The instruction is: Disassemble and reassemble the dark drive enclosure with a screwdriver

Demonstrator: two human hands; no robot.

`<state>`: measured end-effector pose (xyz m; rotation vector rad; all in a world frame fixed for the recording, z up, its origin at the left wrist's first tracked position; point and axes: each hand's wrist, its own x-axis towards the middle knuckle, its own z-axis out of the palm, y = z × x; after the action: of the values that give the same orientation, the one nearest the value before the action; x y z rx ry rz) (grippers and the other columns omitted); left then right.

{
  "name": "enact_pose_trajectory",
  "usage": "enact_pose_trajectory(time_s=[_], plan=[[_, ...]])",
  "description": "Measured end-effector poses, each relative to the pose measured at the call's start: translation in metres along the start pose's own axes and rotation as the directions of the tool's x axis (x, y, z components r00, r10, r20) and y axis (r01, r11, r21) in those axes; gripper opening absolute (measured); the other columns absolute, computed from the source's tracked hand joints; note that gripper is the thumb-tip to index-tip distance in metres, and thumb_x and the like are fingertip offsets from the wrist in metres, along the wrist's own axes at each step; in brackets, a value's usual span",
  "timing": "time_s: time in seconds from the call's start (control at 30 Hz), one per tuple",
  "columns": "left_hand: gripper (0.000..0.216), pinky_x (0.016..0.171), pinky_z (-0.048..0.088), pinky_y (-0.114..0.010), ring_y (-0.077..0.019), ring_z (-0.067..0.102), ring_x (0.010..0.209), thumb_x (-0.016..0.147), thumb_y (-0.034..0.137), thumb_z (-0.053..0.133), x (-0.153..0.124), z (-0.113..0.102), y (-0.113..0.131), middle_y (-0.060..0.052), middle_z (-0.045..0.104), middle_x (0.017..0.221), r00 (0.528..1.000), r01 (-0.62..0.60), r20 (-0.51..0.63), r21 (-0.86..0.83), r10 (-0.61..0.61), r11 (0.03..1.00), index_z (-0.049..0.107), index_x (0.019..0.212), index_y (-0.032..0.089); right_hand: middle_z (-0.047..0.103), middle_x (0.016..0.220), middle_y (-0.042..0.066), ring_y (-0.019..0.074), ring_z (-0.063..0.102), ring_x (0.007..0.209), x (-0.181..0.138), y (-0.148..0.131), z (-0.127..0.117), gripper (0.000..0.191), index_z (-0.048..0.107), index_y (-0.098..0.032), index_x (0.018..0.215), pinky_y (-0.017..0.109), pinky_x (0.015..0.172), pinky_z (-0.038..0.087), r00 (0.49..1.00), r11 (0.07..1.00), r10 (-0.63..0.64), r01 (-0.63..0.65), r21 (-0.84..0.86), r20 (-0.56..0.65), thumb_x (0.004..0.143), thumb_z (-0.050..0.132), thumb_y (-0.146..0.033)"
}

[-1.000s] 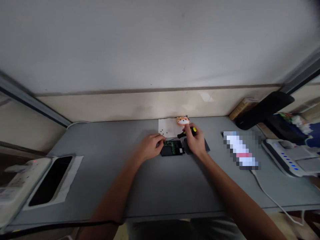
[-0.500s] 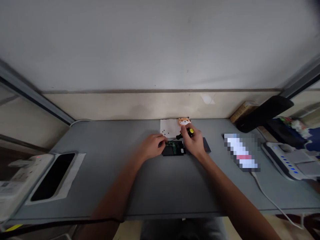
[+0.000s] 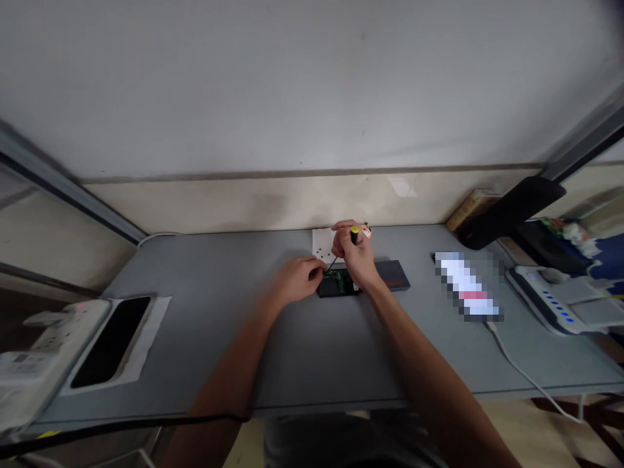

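Observation:
A black electronic device [image 3: 336, 292] with an exposed green circuit board lies on the grey table. My left hand [image 3: 298, 281] is closed at its left end, thumb and fingertips gripping the upper left corner. My right hand [image 3: 355, 259] is wrapped round a screwdriver [image 3: 354, 233] with a black and yellow handle. The screwdriver leans, and its thin shaft reaches down left to the board's corner by my left fingertips; the exact contact is too small to see. Behind the device is a white sheet [image 3: 320, 239] with several small dark screws on it.
A dark flat cover [image 3: 394, 275] lies right of the device. An orange and white animal figure [image 3: 365, 230] is partly behind my right hand. A lit phone [image 3: 468, 286] on a cable, power strips [image 3: 556, 300], a black cylinder [image 3: 511, 213] and another phone [image 3: 112, 341] stand around.
My right hand has shifted left and turned, so the screwdriver stands steeper with its tip at the board's corner. More of the dark cover shows. My left hand stays at the device.

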<state>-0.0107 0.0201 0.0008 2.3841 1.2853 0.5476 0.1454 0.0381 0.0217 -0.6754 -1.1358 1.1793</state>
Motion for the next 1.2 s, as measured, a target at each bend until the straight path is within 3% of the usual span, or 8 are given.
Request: enact_pose_trajectory(time_s=[0.2,0.33,0.5,0.73,0.87,0.97,1.1,1.2], plan=[[0.024,0.080,0.053,-0.030,-0.0203,0.072,0.086,0.091,0.014,0.052,0.000,-0.001,0.002,-0.005,0.078,0.097,0.998,0.069,0.016,-0.007,-0.069,0.998,0.075,0.096,0.021,0.059,0.075,-0.004,0.0093,0.057,0.064,-0.005,-0.003,-0.007,0.042,0.054,-0.025,0.083,0.026,0.062,0.047,0.997,0.995,0.036,-0.030,0.092,-0.065,0.078,0.076,-0.061],[0.026,0.083,0.053,-0.031,-0.0212,0.073,0.091,0.092,0.015,0.051,0.000,0.000,-0.001,-0.005,0.078,0.101,0.997,0.075,0.031,-0.025,-0.074,0.997,0.075,0.100,0.021,0.045,0.060,-0.011,0.0069,0.045,0.046,-0.003,0.000,-0.011,0.053,0.038,-0.026,0.077,0.024,0.049,0.039,0.994,0.999,0.026,-0.023,0.029,-0.108,0.075,0.079,-0.059],[0.027,0.085,0.054,-0.031,-0.0202,0.073,0.092,0.092,0.016,0.050,0.000,0.000,-0.002,-0.003,0.078,0.103,0.996,0.081,0.032,-0.033,-0.080,0.996,0.075,0.101,0.024,0.044,0.062,-0.007,0.0114,0.046,0.054,-0.002,-0.003,-0.011,0.050,0.053,-0.027,0.094,0.028,0.054,0.040,0.998,0.993,0.059,-0.055,0.108,-0.037,0.085,0.054,-0.076],[0.029,0.088,0.054,-0.033,-0.0209,0.072,0.095,0.095,0.018,0.046,-0.002,-0.003,-0.001,-0.004,0.078,0.105,0.995,0.087,0.057,-0.077,-0.083,0.993,0.073,0.103,0.024,0.051,0.069,-0.008,0.0096,0.051,0.053,-0.005,-0.002,-0.011,0.055,0.038,-0.027,0.079,0.026,0.053,0.042,0.992,0.993,0.095,-0.088,0.083,-0.078,0.071,0.080,-0.062],[0.028,0.090,0.054,-0.033,-0.0209,0.072,0.094,0.095,0.021,0.047,-0.002,-0.005,0.001,-0.004,0.078,0.104,0.991,0.112,0.082,-0.089,-0.105,0.990,0.073,0.104,0.024,0.036,0.056,-0.011,0.0086,0.037,0.045,-0.003,-0.002,-0.011,0.051,0.041,-0.027,0.081,0.025,0.045,0.032,0.996,0.997,0.058,-0.054,0.058,-0.062,0.080,0.066,-0.071],[0.029,0.092,0.054,-0.034,-0.0211,0.072,0.094,0.095,0.022,0.047,-0.002,-0.006,0.001,-0.004,0.077,0.105,0.990,0.122,0.083,-0.101,-0.114,0.987,0.073,0.105,0.024,0.043,0.061,-0.006,0.0115,0.044,0.052,-0.002,-0.006,-0.012,0.048,0.054,-0.027,0.091,0.028,0.052,0.039,0.995,0.985,0.099,-0.094,0.146,-0.030,0.089,0.050,-0.074],[0.029,0.092,0.054,-0.034,-0.0214,0.071,0.096,0.095,0.022,0.046,-0.001,-0.006,0.001,-0.004,0.077,0.106,0.987,0.136,0.103,-0.137,-0.123,0.981,0.073,0.105,0.024,0.058,0.079,-0.002,0.0121,0.057,0.065,-0.003,-0.007,-0.014,0.049,0.053,-0.026,0.082,0.029,0.062,0.047,0.989,0.983,0.130,-0.120,0.136,-0.068,0.074,0.074,-0.069],[0.029,0.092,0.053,-0.034,-0.0215,0.071,0.098,0.095,0.022,0.045,0.000,-0.006,0.000,-0.004,0.077,0.108,0.984,0.148,0.128,-0.170,-0.127,0.974,0.072,0.106,0.024,0.056,0.070,-0.006,0.0103,0.053,0.053,-0.004,-0.003,-0.014,0.056,0.041,-0.026,0.078,0.027,0.054,0.045,0.985,0.994,0.103,-0.096,0.056,-0.136,0.070,0.077,-0.068]])
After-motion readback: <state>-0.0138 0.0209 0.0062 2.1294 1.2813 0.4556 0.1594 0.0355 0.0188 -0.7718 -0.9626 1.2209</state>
